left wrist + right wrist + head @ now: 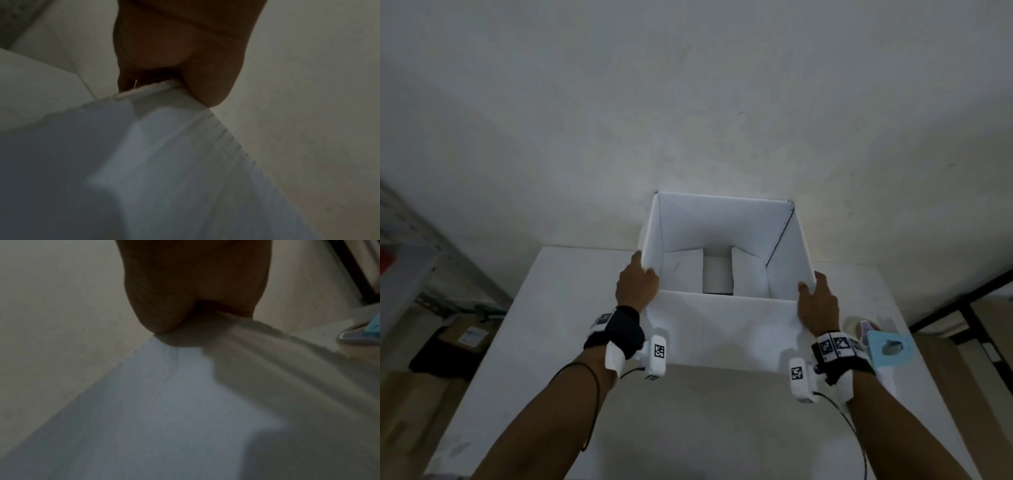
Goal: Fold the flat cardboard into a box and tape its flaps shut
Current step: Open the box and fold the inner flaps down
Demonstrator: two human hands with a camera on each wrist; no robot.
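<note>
A white cardboard box (722, 329) stands opened up on the white table (705, 428), its top open toward me. Inside, the bottom flaps (681, 270) are folded in with a gap between them. My left hand (637, 281) grips the near-left top corner, thumb over the rim. My right hand (818, 298) grips the near-right top corner. In the left wrist view the left hand (174, 48) straddles the box (164, 162) at its corner edge. The right wrist view shows the right hand (195, 280) pinching the box (164, 402) at its rim.
A light blue tape dispenser (890, 349) with a tape roll (854, 323) lies on the table just right of my right wrist, also the dispenser (374, 326) at the right wrist view's edge. A wall rises close behind the box. Shelving (414, 257) and cartons (465, 335) stand left.
</note>
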